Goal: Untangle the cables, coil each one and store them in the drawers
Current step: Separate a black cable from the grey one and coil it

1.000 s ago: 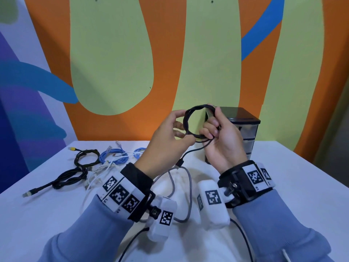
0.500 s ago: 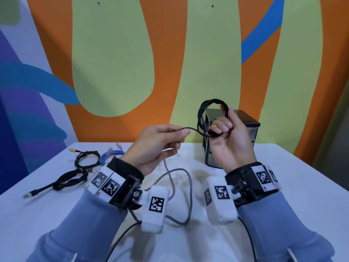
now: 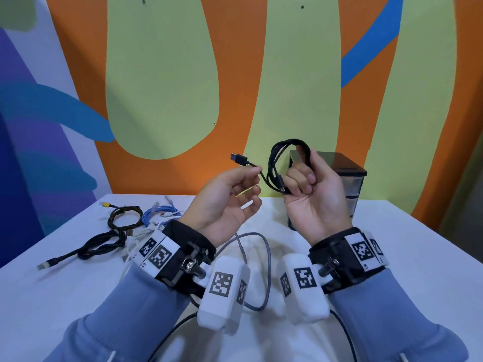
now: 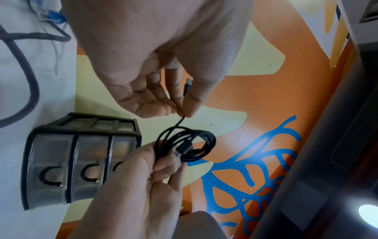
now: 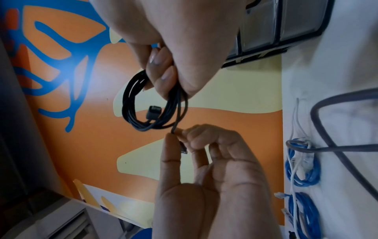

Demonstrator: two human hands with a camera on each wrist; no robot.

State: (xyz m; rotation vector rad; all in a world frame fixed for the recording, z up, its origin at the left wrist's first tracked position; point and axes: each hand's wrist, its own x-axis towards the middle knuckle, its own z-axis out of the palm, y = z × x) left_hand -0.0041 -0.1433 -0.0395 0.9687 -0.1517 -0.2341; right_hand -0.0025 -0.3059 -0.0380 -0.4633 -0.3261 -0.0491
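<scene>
Above the white worktop [image 3: 418, 257], both hands are raised in front of a painted wall. One black cable [image 3: 281, 163] is wound into a small coil, and the right hand [image 3: 313, 194] grips that coil with its fingers curled round the strands; a small plug lies inside the loop, seen from the right wrist view. The left hand [image 3: 227, 202] pinches the cable's loose end between thumb and forefinger, just behind its flat USB plug [image 3: 239, 159], which sticks up and to the left; the other fingers are loosely curled.

One drawer unit [image 4: 81, 155] with a black frame stands on the worktop behind the right hand. The left wrist view shows three clouded drawer fronts, each with a dark curved handle, all pushed in.

On the left part of the worktop lie more cables: two blue coils [image 5: 302, 165] side by side in the right wrist view, a white cable [image 5: 294, 122] crossing them, a dark braided cable [image 3: 122, 218] with a yellow plug, and another black cable [image 3: 86, 250] stretched toward the left edge. One grey cable [image 3: 266, 257] loops between the forearms.

No brand or readable writing shows; the wrist bands carry only square black-and-white coded markers.
</scene>
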